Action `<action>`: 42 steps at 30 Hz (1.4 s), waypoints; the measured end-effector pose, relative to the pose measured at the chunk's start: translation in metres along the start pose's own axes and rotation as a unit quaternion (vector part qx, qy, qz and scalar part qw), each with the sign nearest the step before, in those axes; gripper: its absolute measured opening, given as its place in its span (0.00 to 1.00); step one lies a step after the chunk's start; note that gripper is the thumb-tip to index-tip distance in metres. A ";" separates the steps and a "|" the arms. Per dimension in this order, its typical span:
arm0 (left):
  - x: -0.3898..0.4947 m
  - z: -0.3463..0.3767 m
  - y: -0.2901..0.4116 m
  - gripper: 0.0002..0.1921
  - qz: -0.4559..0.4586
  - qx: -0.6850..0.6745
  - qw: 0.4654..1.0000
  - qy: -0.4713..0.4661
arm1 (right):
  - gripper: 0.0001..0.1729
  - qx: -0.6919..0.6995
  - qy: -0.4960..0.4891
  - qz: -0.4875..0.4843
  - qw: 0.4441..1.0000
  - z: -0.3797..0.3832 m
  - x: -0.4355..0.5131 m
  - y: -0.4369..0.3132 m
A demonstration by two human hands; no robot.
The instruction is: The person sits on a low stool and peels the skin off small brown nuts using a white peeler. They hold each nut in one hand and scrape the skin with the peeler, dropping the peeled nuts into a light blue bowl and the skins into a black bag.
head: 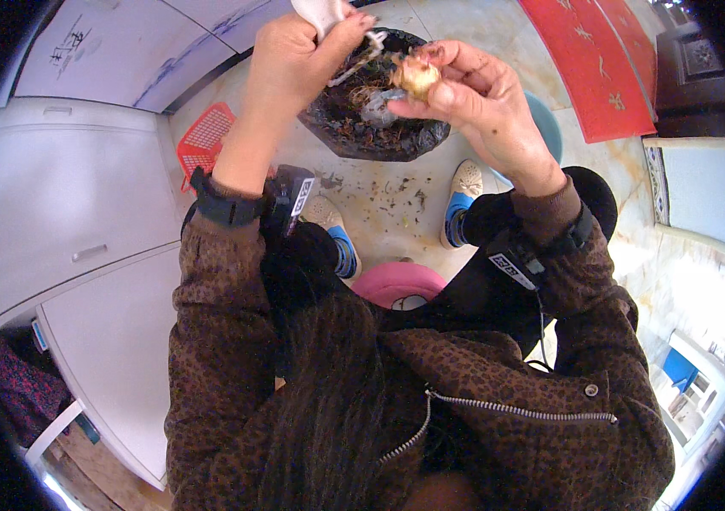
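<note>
My left hand (301,57) is closed around the handle of a white-handled tool (321,14); its narrow end is blurred, and I cannot tell its exact kind. Between the thumb and fingers of my right hand (480,96) is a small, pale yellow bulb or root (418,75) with brownish, shaggy bits on one side. The tool and the bulb are apart. Beneath both hands stands a wide container lined with a black plastic bag (375,148), holding dark scraps, stringy brown peelings and a piece of clear plastic (380,108).
A red plastic basket (207,135) stands at the left by white cabinets (68,211). A teal basin (544,128) is partly behind my right wrist. Dark crumbs (397,198) dot the floor between my shoes. A pink round seat or basin (394,281) shows below me.
</note>
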State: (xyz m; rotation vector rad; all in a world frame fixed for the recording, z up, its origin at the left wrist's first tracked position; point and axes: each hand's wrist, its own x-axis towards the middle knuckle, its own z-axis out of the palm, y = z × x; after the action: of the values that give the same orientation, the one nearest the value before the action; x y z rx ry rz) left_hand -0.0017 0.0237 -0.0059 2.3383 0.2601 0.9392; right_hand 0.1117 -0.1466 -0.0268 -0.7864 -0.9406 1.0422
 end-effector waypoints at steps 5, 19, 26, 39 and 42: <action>-0.001 -0.006 -0.013 0.08 -0.109 -0.053 0.991 0.062 | 0.17 0.053 0.029 0.043 0.997 -0.001 0.001 -0.002; -0.011 0.014 0.016 0.04 0.072 -0.186 0.973 0.116 | 0.15 0.137 0.028 0.062 0.988 0.001 0.005 0.009; -0.003 -0.001 -0.019 0.10 -0.165 -0.115 0.979 -0.008 | 0.16 0.162 0.017 0.133 0.978 -0.002 0.004 0.003; -0.003 -0.008 -0.005 0.12 -0.162 -0.176 0.959 -0.154 | 0.15 0.171 0.104 0.115 0.973 -0.007 0.008 0.009; -0.006 0.002 0.000 0.13 -0.115 -0.190 0.963 -0.152 | 0.15 0.131 0.106 0.108 0.980 -0.006 0.009 0.011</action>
State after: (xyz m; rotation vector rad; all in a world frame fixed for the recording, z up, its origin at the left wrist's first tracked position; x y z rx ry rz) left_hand -0.0051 0.0208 -0.0104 2.0067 0.1991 0.4596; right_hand 0.1151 -0.1354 -0.0366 -0.7720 -0.5310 1.2151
